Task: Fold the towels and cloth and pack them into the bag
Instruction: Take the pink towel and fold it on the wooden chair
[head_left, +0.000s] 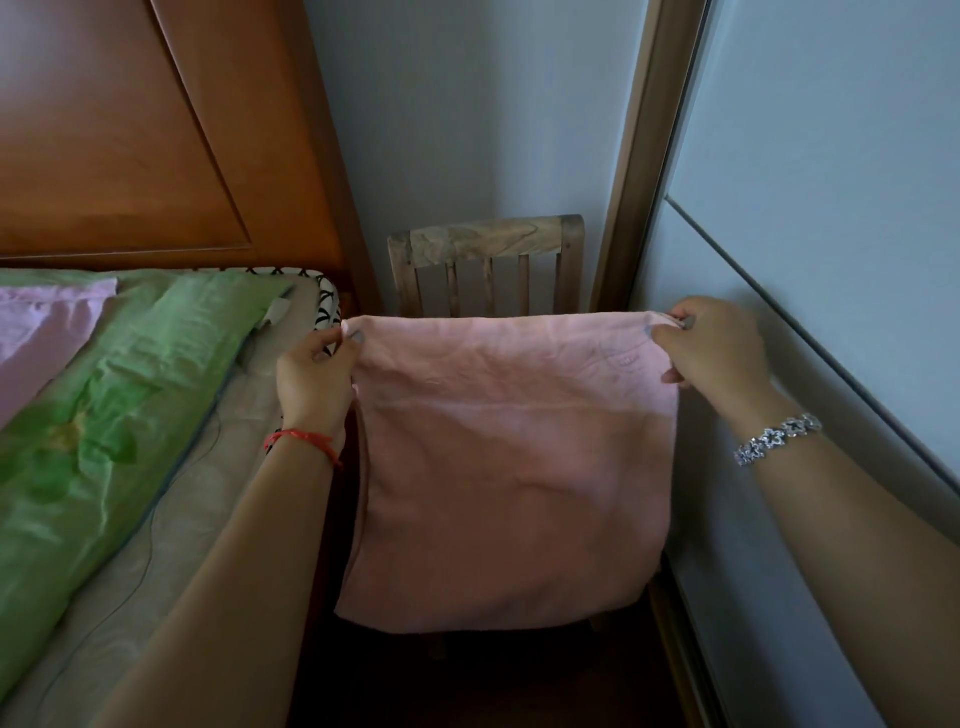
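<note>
A pink towel (511, 467) hangs spread out in front of me, held up by its two top corners. My left hand (314, 379) pinches the top left corner and my right hand (709, 348) pinches the top right corner. The towel's top edge is stretched level between them, and its lower edge hangs free near the floor. It covers the seat of a wooden chair (488, 244) behind it. No bag is in view.
A bed (249, 415) lies at the left with a green cover (119, 395) and a pink cloth (41, 332) on it, below a wooden headboard (156, 130). A pale sliding wardrobe door (831, 260) runs close along the right. The gap between them is narrow.
</note>
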